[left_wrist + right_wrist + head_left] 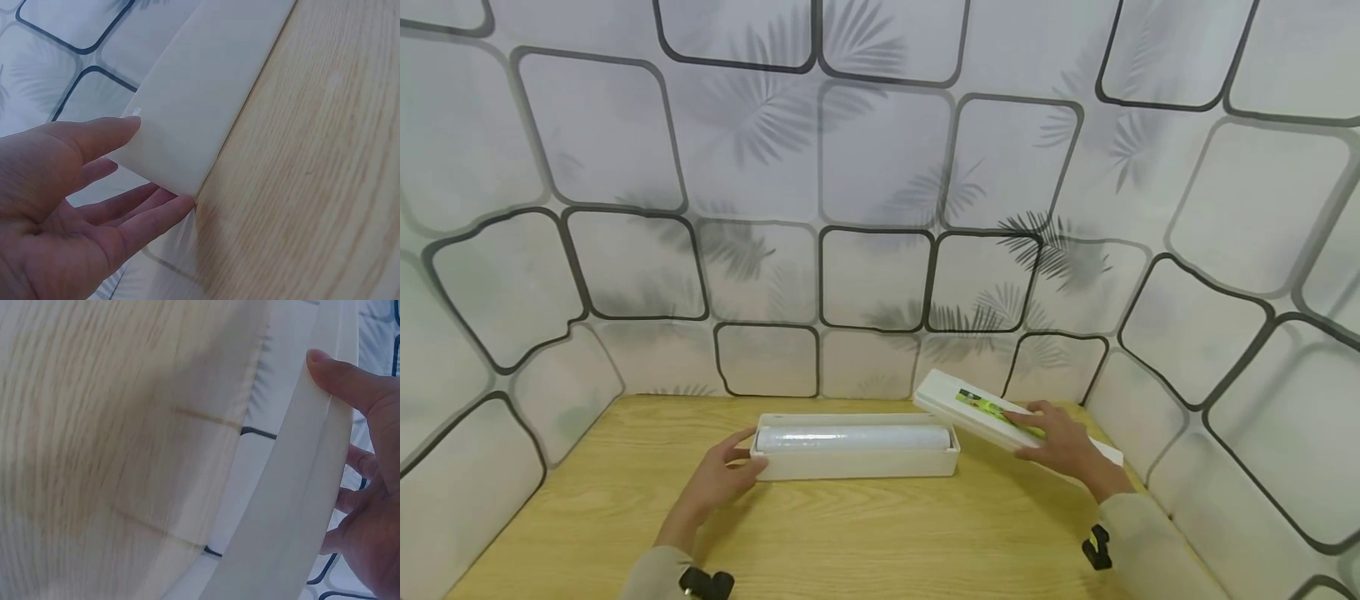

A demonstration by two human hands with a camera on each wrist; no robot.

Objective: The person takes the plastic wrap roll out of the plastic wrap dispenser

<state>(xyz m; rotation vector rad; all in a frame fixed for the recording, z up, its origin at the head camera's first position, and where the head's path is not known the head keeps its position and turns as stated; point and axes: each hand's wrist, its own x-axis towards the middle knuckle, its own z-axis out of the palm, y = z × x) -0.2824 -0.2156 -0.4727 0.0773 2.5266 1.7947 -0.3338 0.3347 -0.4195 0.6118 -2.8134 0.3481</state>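
A long white box [857,466] lies on the table with its top off, and a shiny roll of plastic wrap [853,437] shows inside. My left hand [718,477] holds the box's left end, thumb on the front face and fingers round the end. In the left wrist view the thumb presses the box wall [194,94]. To the right, my right hand [1062,443] grips the long white lid [942,396] with a green label, tilted and raised off the table. Its left end is close to the box's right end. The right wrist view shows the thumb over the lid's edge [297,469].
The wooden table [850,533] runs back to patterned wall covering [880,275] with rounded squares and leaf prints. This covering also rises close on the left and right sides. Black wrist straps [706,583] sit on both sleeves.
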